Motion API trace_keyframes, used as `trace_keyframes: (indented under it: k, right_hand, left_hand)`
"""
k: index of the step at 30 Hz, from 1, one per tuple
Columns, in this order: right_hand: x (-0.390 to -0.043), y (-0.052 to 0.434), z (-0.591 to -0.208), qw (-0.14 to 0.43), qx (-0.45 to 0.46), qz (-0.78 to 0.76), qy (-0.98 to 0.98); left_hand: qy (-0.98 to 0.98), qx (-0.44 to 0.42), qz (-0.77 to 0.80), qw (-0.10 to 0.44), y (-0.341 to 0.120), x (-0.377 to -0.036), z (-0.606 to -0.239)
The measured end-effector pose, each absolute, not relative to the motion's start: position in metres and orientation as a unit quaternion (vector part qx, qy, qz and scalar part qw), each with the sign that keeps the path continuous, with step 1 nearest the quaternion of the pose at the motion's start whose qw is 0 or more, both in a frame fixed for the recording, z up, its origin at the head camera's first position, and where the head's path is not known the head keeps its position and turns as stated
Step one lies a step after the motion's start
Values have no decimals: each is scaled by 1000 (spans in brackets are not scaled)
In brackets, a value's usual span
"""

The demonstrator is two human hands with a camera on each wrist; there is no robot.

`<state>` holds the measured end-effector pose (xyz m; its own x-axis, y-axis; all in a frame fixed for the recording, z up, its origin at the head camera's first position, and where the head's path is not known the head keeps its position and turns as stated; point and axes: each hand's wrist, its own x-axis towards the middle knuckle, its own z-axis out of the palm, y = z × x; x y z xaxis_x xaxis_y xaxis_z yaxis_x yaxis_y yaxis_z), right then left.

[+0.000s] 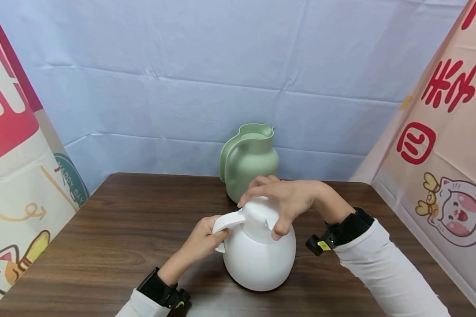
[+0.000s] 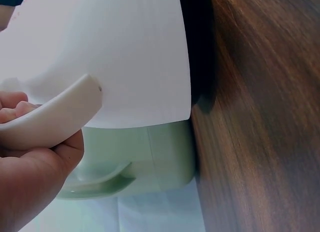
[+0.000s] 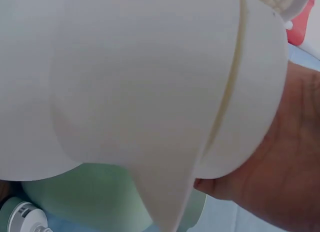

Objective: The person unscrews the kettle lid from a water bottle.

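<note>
A white round-bodied thermal jug (image 1: 259,264) stands upright on the brown wooden table. My left hand (image 1: 200,240) grips its curved handle (image 2: 55,117), with fingers and thumb wrapped around it in the left wrist view. From above, my right hand (image 1: 287,202) holds the white lid (image 1: 257,211), thumb on the near side and fingers over the far side. In the right wrist view a thin yellowish line runs beneath the lid's rim, and the pointed spout (image 3: 165,197) juts downward. Part of the lid is hidden under my right hand.
Behind the white jug, a green jug (image 1: 258,163) with its handle to the left stands near the table's back edge. A pale blue cloth (image 1: 162,88) hangs behind the table (image 1: 123,229), and printed cloths flank both sides.
</note>
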<state>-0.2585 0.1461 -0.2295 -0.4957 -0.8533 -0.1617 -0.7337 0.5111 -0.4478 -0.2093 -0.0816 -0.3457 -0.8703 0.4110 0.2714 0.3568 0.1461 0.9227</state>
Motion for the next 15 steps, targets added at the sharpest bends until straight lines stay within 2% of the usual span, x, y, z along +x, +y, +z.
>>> trace_keyframes:
  k: [8,12,15]
  right_hand:
    - [-261,149,-228,209,-478,-158,838]
    - [-259,151,-229,196,-478,-164,840]
    - [-253,154,-234,165,-476,-185,844]
  left_hand:
    - [760,253,598,16,-80,-209,-346]
    - [757,252,602,16,-81,-214,-355]
    - [758,253,601,18,-84,-222,-366]
